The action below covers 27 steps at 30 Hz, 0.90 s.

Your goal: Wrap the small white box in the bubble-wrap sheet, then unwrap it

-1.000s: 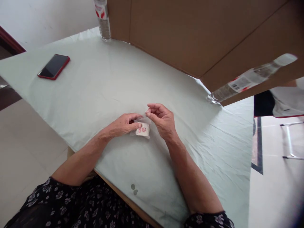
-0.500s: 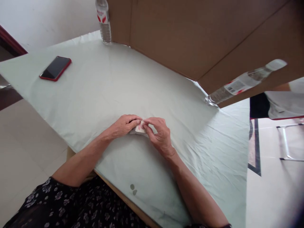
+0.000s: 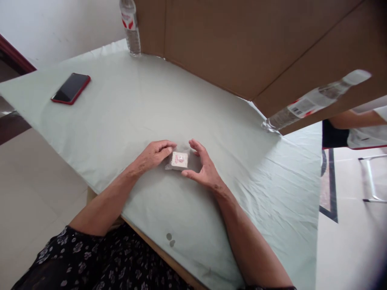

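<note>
A small white box with red print point(image 3: 180, 160), in a clear plastic wrapper, lies on the pale green tablecloth point(image 3: 145, 100) between my two hands. My left hand point(image 3: 154, 155) is at its upper left corner, fingers stretched out and thumb beside the wrapper; whether it touches the plastic I cannot tell. On the other side, my right hand point(image 3: 203, 165) is open, with thumb and fingers spread wide around the box's right end and nothing between them. The printed top of the box is in plain view.
A phone in a red case point(image 3: 71, 88) lies at the far left. Two water bottles point(image 3: 130, 28) point(image 3: 314, 100) stand against a brown cardboard panel point(image 3: 211, 44) at the back. Beyond the table's right edge, a person's arm point(image 3: 356, 120) shows, with a metal-framed stool point(image 3: 370, 177) below.
My right hand has let go of the box and opened away to the right. My left thumb has slid off the box's top, which is now uncovered. At the right, another person's forearm has come into view.
</note>
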{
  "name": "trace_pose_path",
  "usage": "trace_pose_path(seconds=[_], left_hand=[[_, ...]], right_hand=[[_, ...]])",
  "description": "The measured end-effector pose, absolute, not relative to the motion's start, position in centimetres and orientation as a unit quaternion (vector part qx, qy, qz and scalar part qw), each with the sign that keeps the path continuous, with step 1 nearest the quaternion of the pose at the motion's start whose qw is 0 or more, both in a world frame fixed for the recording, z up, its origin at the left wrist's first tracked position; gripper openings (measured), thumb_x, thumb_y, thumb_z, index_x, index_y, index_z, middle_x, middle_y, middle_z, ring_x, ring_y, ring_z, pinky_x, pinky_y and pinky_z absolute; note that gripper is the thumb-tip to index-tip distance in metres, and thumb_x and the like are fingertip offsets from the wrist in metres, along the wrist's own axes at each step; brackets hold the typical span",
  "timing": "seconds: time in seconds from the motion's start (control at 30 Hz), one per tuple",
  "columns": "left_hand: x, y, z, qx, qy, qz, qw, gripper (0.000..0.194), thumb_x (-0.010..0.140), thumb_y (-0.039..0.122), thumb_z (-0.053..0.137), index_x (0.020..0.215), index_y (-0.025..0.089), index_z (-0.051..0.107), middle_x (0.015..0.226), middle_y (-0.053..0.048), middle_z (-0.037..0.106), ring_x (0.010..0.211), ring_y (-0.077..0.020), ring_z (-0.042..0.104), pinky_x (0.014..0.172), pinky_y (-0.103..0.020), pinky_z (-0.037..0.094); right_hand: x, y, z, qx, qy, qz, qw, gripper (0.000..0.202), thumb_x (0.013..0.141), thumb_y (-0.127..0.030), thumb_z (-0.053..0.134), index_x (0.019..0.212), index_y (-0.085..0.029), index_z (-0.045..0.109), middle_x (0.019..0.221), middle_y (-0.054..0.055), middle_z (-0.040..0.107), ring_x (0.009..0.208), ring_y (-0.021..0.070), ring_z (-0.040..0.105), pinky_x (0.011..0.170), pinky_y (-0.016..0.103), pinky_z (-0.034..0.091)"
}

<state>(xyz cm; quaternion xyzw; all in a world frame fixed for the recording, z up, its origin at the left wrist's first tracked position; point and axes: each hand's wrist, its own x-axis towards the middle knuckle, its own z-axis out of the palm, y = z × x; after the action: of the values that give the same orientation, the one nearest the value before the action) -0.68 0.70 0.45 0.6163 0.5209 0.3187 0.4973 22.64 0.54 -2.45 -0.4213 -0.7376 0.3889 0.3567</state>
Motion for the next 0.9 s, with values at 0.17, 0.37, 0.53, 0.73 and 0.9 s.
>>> trace_pose_path(seconds=[0.17,0.37,0.53,0.73,0.9], left_hand=[[-0.9,0.7,0.4,0.588,0.515,0.324,0.534,0.051,0.085,0.039,0.061,0.129,0.014,0.064,0.126,-0.013,0.07,0.107,-0.0253,0.067,0.094,-0.038,0.052],[-1.0,0.5,0.6,0.639,0.512,0.269,0.508,0.061,0.08,0.035,0.065,0.139,0.018,0.058,0.121,-0.011,0.068,0.088,-0.0193,0.064,0.075,-0.032,0.052],[-0.8,0.5,0.8,0.642,0.508,0.31,0.483,0.059,0.079,0.035,0.064,0.135,0.017,0.061,0.116,-0.009,0.069,0.085,-0.0176,0.062,0.075,-0.031,0.051],[-0.8,0.7,0.4,0.616,0.543,0.32,0.472,0.062,0.077,0.035,0.064,0.135,0.012,0.061,0.121,-0.012,0.068,0.092,-0.0206,0.063,0.086,-0.035,0.052],[-1.6,0.8,0.7,0.586,0.544,0.353,0.486,0.064,0.077,0.032,0.061,0.139,0.015,0.057,0.132,-0.014,0.063,0.108,-0.0262,0.061,0.094,-0.042,0.05]], right_hand=[[22.2,0.4,-3.6,-0.404,-0.759,0.394,0.326,0.108,0.069,-0.066,0.081,0.157,-0.031,0.03,0.162,0.014,0.036,0.149,0.0359,0.037,0.12,0.058,0.031],[21.5,0.0,-4.0,-0.409,-0.774,0.34,0.343,0.09,0.08,-0.045,0.079,0.156,-0.034,0.032,0.141,0.011,0.058,0.13,0.0313,0.055,0.113,0.055,0.039],[20.4,-0.3,-3.7,-0.415,-0.767,0.298,0.387,0.078,0.084,-0.038,0.074,0.152,-0.032,0.037,0.126,0.009,0.064,0.117,0.0275,0.061,0.108,0.051,0.044],[20.4,-0.1,-4.2,-0.424,-0.763,0.321,0.367,0.08,0.082,-0.043,0.076,0.151,-0.031,0.039,0.14,0.013,0.058,0.129,0.0312,0.056,0.111,0.053,0.043],[21.4,-0.3,-4.2,-0.428,-0.757,0.333,0.364,0.089,0.079,-0.052,0.078,0.154,-0.031,0.034,0.156,0.014,0.043,0.139,0.0335,0.048,0.114,0.056,0.041]])
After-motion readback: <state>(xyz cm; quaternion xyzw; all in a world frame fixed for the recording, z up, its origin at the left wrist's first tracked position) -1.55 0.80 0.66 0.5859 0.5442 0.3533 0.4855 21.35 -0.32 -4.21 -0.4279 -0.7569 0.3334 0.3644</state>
